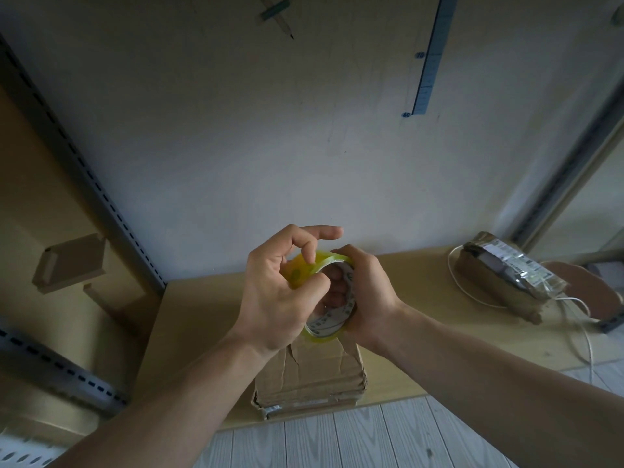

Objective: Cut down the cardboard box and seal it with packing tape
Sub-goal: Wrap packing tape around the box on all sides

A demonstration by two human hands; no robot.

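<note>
Tape: the yellowish clear packing-tape roll (326, 259) is hanging just above the crumpled brown cardboard box (310, 376), which is sitting at the near edge of the pale wooden bench (422, 271).
Right grip: the right grip (368, 292) is clamping the roll, fingers through its core.
Left grip: the left grip (273, 292) is pinching the roll's outer face, probably hunting the tape end.
Risk: a skewed pick may be splitting the end; a push could be sending the box off the near edge.
Room: the plastic-wrapped parcel (506, 282) and white cord (580, 319) are crowding the right.
</note>
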